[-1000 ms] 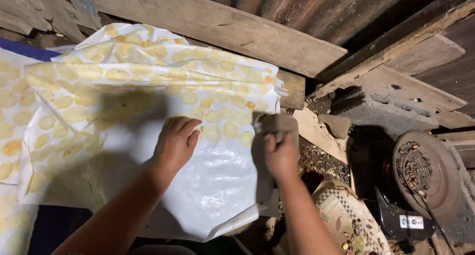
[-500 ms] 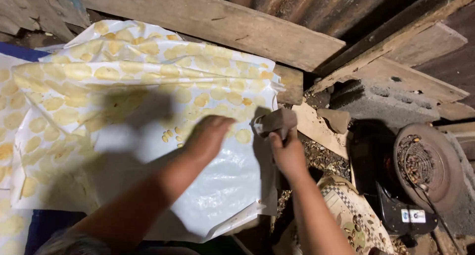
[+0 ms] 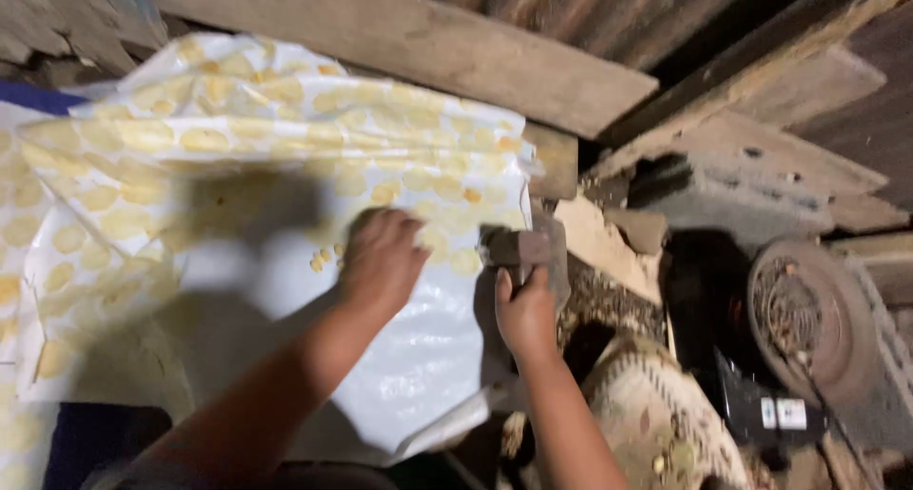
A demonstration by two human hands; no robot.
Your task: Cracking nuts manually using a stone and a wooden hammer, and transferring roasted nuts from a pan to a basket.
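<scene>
**Hands over a sheet of drying slices**

White plastic sheet (image 3: pixel 409 376), glossy, spread flat and crumpled at the far end. Pale yellow round slices (image 3: pixel 204 140) lie in rows over its far and left parts; the near middle of the sheet is bare. A few small yellow bits (image 3: pixel 323 258) sit loose just left of the left hand.

Left hand (image 3: pixel 382 262): palm down on the sheet, fingers spread loosely, holding nothing, resting at the near edge of the slice rows. Its forearm crosses the bare plastic and throws a broad shadow to the left.

Right hand (image 3: pixel 526 311): closed around a small grey block-like tool (image 3: pixel 518 247) at the sheet's right edge, thumb up along its side. What the tool is cannot be told; the picture is blurred.

Surroundings: heavy wooden plank (image 3: pixel 409 43) runs along the far side of the sheet. To the right, rough timber and a rusty round metal disc (image 3: pixel 804 319). Patterned woven cloth (image 3: pixel 656 423) lies just right of the right forearm.
</scene>
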